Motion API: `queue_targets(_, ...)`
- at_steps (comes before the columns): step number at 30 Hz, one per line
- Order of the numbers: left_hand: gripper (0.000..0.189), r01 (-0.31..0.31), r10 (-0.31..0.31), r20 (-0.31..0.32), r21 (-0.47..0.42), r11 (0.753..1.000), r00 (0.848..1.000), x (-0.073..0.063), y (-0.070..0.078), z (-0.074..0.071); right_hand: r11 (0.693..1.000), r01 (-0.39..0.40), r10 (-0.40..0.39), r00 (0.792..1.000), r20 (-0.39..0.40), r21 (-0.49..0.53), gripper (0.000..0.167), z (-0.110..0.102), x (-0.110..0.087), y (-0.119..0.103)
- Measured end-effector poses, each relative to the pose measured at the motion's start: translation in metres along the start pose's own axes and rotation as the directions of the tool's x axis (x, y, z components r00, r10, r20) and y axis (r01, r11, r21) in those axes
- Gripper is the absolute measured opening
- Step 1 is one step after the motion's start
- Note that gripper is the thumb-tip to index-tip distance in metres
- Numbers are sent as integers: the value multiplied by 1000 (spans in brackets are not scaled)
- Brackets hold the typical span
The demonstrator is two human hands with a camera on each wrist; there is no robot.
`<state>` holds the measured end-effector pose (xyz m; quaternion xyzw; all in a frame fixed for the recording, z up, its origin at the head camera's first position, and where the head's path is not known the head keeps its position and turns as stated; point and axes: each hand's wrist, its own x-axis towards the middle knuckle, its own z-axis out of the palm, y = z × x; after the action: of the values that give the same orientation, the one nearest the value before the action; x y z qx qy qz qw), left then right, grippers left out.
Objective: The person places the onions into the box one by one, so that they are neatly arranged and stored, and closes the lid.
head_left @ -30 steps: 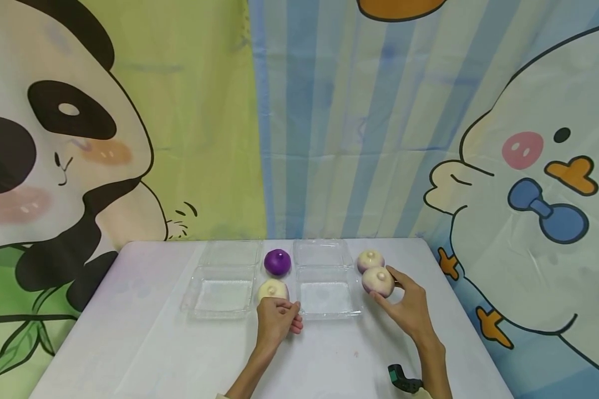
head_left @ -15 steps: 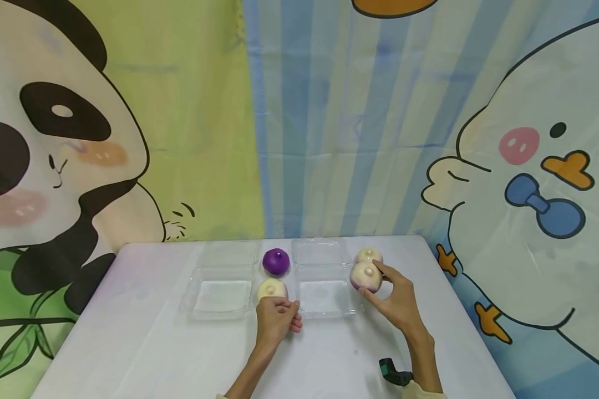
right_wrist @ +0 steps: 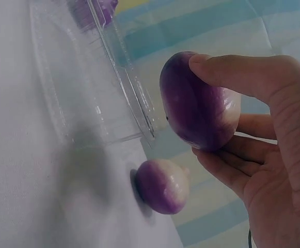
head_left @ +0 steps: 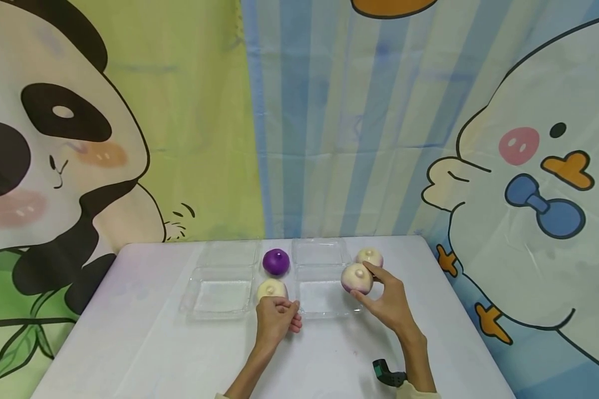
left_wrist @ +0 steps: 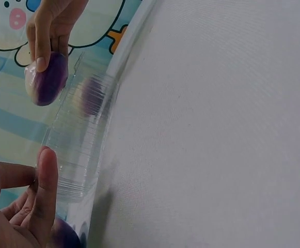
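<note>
Right hand (head_left: 386, 305): grip closed around a held turnip (head_left: 356, 278), white above and purple below, raised off the worktop (head_left: 145, 332) at the right edge of the clear box (head_left: 324, 297); how far it overhangs that rim cannot be told. Left hand (head_left: 277, 321): grip pinching the left edge of the same box near its front corner, thumb and finger meeting there. A second turnip (head_left: 371, 255) rests on the worktop just beside the box's right edge, behind the held one and well in from the worktop's right edge. Between the clear box and the second box (head_left: 223, 296) runs a narrow lane, occupied by the purple turnip (head_left: 276, 262) at the rear and the pale turnip (head_left: 270, 288) in front, the latter partly covered by the left hand. Both boxes have lids folded back toward the rear edge of the worktop, close to the backdrop (head_left: 309, 133). Forward of the boxes, broad white surface reaches toward the wearer, with both forearms across it. Markings: the backdrop is printed with a panda (head_left: 70, 127) and a white bird (head_left: 529, 233); any lettering on the dark wrist device (head_left: 390, 377) is too small to tell.
</note>
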<state>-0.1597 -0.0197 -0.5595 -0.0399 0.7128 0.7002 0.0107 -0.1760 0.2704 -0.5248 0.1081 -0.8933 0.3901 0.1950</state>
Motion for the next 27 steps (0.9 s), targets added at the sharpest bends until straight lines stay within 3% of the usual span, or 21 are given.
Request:
queue_targets(15, 20, 0, 0, 2, -4, 1000, 1000, -2, -2, -1, 997, 63, -64, 998, 22, 49, 70, 14, 0, -2)
queue_targets(27, 20, -10, 10, 14, -7, 1000, 1000, 2, -3, -1, 995, 58, -67, 991, 113, 81, 72, 21, 2, -7)
